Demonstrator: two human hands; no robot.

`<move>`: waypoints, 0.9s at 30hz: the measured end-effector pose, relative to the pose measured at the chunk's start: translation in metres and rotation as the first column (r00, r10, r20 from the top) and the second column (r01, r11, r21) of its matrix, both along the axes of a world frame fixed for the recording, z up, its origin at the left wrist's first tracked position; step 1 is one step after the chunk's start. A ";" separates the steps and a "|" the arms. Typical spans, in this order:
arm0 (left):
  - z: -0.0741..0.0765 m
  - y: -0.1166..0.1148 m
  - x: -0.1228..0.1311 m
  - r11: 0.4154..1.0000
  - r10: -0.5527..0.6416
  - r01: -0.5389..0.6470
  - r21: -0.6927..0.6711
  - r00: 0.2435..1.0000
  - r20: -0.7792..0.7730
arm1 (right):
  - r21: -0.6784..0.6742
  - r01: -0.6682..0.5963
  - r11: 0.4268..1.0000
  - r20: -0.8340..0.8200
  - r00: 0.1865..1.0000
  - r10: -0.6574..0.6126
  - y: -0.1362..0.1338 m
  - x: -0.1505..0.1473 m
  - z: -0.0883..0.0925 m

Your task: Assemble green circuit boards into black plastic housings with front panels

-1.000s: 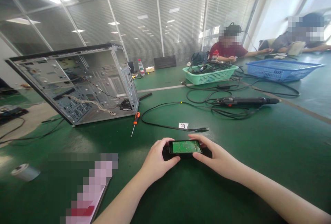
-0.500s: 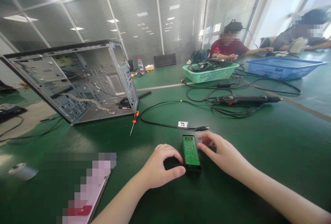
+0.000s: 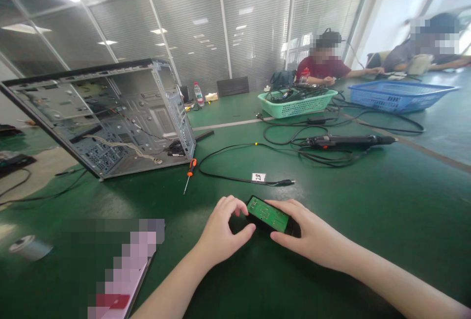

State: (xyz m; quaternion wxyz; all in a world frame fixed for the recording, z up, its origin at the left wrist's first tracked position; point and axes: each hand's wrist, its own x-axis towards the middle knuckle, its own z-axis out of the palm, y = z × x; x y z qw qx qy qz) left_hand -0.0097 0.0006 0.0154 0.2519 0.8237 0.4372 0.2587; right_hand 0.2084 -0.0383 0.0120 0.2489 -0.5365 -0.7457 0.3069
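A green circuit board (image 3: 268,214) sits in an open black plastic case (image 3: 295,228) in front of me, lying slantwise. My right hand (image 3: 313,230) grips the right end of the case, fingers along the far side and thumb on the near side. At the case's left end is my left hand (image 3: 222,233), its fingers curved and its thumb well apart. The left fingertips are close to the corner; whether they touch it I cannot tell. Beyond the case lie a black cable plug (image 3: 285,182) and a paper label marked 28 (image 3: 258,177).
An opened computer case (image 3: 147,113) stands at left, an orange screwdriver (image 3: 190,168) beside it. A black electric screwdriver (image 3: 346,141) lies at right, before a green basket (image 3: 298,105) of cables and a blue basket (image 3: 399,98). A metal spool (image 3: 31,248) is at far left. Two people sit behind.
The case with the circuit board has turned from nearly lengthwise to slantwise. My right hand has closed on its right end, and my left hand has shifted slightly left.
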 end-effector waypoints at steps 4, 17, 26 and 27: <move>-0.005 0.004 -0.002 0.999 0.010 -0.006 -0.040 0.995 0.099 | 0.042 -0.071 0.997 0.019 0.997 0.071 0.001 0.002 0.002; -0.006 0.007 -0.002 0.985 0.025 -0.004 -0.171 0.992 0.121 | 0.144 -0.115 0.983 0.170 0.981 0.090 0.007 0.013 0.006; -0.010 0.009 -0.006 0.970 0.051 0.008 -0.241 0.970 0.236 | -0.039 -0.039 0.998 -0.099 0.994 0.035 0.012 0.010 -0.004; -0.010 0.009 -0.006 0.967 0.037 0.031 -0.254 0.965 0.260 | -0.102 -0.045 0.994 -0.170 0.985 0.027 0.013 0.010 -0.004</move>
